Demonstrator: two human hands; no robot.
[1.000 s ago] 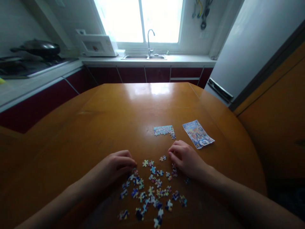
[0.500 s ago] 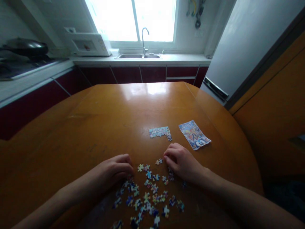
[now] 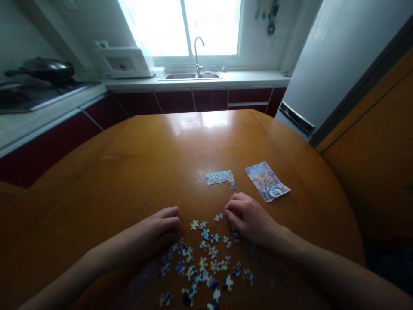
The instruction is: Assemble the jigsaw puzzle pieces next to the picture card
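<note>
Loose jigsaw puzzle pieces (image 3: pixel 202 263) lie scattered on the table in front of me. My left hand (image 3: pixel 166 224) rests at their left edge, its fingers curled closed and the tips turned down out of sight. On the right, my right hand (image 3: pixel 247 215) is also closed, thumb and forefinger drawn together; whether anything is between them is hidden. Just left of those fingertips lies a small clump of joined pieces (image 3: pixel 219 217). Farther off is a joined puzzle section (image 3: pixel 219 177), a strip with a short arm down its right end. Beside it lies a printed picture sheet (image 3: pixel 267 181), slightly creased.
The wooden table (image 3: pixel 155 150) has a rounded edge. Beyond it stand a counter with a sink (image 3: pixel 180 76) and tap, a white microwave (image 3: pixel 124 63), and a pan (image 3: pixel 48 69) on the stove at left. A fridge (image 3: pixel 338 56) stands at right.
The whole view has shifted slightly, with things appearing a little farther right. Both hands keep their places and closed shape beside the pieces; no piece has visibly moved on the table.
</note>
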